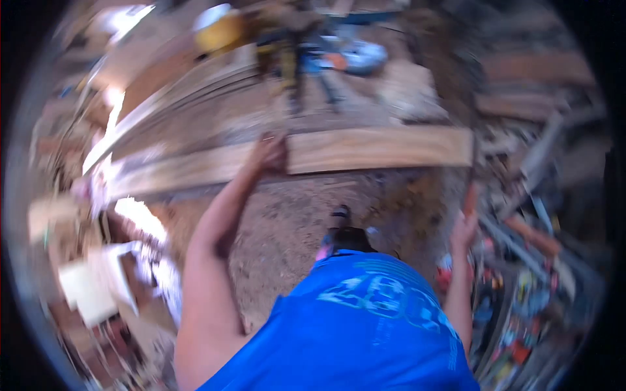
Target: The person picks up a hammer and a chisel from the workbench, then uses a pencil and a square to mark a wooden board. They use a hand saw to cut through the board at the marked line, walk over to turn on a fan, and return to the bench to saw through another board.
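A long pale wooden plank lies crosswise in front of me on the worktop, its right end squared off. My left hand is closed over the plank near its middle, with the fingers on its upper face. Low on the right, my right hand is wrapped around an orange-handled tool. From the handle a thin dark blade runs up beside the plank's right end; motion blur hides its exact kind and whether it touches the wood.
Farther back on the worktop sit a blurred blue and grey power tool, a yellow container and more boards. Scrap and mixed clutter crowd the right side. Pale offcuts lie at lower left.
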Action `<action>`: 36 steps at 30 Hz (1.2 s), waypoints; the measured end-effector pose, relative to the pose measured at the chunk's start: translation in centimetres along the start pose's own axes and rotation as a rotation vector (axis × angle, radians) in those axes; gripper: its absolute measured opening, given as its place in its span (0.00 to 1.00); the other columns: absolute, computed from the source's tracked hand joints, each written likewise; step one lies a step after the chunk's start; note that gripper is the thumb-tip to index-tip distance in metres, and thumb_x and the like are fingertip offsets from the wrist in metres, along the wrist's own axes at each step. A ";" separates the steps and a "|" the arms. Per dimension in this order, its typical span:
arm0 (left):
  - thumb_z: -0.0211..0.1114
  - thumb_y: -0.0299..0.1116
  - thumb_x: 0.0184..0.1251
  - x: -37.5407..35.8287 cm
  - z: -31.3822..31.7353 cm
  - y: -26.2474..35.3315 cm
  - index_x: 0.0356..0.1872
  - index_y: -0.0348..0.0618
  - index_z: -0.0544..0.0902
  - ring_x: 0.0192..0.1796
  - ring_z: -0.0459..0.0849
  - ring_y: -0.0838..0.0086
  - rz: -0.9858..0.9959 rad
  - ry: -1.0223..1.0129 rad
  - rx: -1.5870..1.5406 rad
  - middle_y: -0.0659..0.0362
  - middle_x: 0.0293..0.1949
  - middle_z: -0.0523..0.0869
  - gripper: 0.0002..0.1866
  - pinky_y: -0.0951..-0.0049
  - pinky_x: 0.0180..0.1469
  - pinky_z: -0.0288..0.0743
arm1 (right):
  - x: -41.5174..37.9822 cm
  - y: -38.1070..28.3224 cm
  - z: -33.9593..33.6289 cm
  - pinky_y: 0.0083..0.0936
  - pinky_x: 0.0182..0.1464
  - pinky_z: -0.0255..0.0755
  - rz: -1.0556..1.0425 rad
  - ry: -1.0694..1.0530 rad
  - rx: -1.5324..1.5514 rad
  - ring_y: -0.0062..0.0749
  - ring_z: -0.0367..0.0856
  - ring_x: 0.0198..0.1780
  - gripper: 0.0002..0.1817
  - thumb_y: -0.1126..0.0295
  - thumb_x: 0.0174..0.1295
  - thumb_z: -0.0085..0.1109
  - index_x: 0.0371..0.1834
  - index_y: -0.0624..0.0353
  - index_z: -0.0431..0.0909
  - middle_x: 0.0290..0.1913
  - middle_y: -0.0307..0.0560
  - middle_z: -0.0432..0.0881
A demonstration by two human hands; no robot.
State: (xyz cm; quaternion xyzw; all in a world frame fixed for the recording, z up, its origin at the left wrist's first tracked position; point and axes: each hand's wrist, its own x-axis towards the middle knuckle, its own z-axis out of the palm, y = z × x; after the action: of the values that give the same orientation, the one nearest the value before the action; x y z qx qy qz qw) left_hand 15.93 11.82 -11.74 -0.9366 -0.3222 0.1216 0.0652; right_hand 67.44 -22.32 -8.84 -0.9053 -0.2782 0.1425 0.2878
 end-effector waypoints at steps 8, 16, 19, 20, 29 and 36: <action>0.77 0.57 0.40 -0.2 -3.9 1.5 0.68 0.30 0.74 0.74 0.70 0.52 -0.133 -0.091 -0.140 0.47 0.70 0.72 0.54 0.49 0.79 0.55 | -2.4 -5.8 -7.2 0.33 0.41 0.76 0.201 0.029 0.386 0.35 0.84 0.37 0.14 0.69 0.71 0.59 0.57 0.62 0.76 0.40 0.46 0.83; 0.83 0.53 0.34 0.3 -2.1 0.8 0.65 0.34 0.77 0.71 0.74 0.50 -0.147 -0.171 -0.136 0.46 0.69 0.74 0.52 0.46 0.76 0.62 | -1.9 -1.2 -5.5 0.41 0.58 0.75 -0.211 0.155 0.073 0.53 0.85 0.52 0.19 0.67 0.71 0.59 0.62 0.61 0.75 0.49 0.58 0.86; 0.75 0.49 0.44 0.6 0.4 -0.5 0.38 0.39 0.89 0.56 0.82 0.50 -0.020 -0.093 -0.111 0.45 0.50 0.85 0.24 0.48 0.64 0.74 | -1.6 1.7 -2.1 0.42 0.58 0.75 -0.128 0.083 0.057 0.55 0.84 0.54 0.19 0.69 0.71 0.56 0.64 0.60 0.73 0.53 0.60 0.83; 0.77 0.53 0.43 1.0 -3.9 0.6 0.38 0.40 0.89 0.58 0.81 0.52 -0.024 -0.295 -0.074 0.46 0.47 0.85 0.27 0.47 0.66 0.72 | -0.9 3.5 -1.6 0.45 0.58 0.75 -0.169 0.038 0.003 0.58 0.84 0.54 0.20 0.68 0.73 0.55 0.66 0.60 0.71 0.54 0.61 0.84; 0.77 0.67 0.37 -0.3 -7.1 0.8 0.51 0.36 0.86 0.64 0.78 0.55 -0.070 -0.099 -0.134 0.46 0.62 0.75 0.46 0.51 0.73 0.61 | 1.1 4.6 -3.3 0.42 0.65 0.71 -0.244 0.026 -0.116 0.59 0.80 0.63 0.25 0.69 0.74 0.55 0.71 0.67 0.66 0.63 0.69 0.79; 0.78 0.68 0.35 -0.3 -2.7 -2.9 0.66 0.46 0.80 0.73 0.73 0.53 -0.150 -0.358 -0.045 0.45 0.74 0.70 0.53 0.48 0.75 0.61 | -1.9 -1.7 -2.4 0.51 0.54 0.75 -0.164 -0.016 -0.160 0.64 0.84 0.54 0.19 0.66 0.71 0.56 0.63 0.57 0.73 0.51 0.64 0.85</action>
State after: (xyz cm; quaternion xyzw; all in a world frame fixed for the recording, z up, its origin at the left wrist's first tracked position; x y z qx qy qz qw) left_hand 14.71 13.81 -8.49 -0.8746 -0.4001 0.2738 -0.0054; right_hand 66.18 -23.36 -5.78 -0.8983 -0.3641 0.1032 0.2232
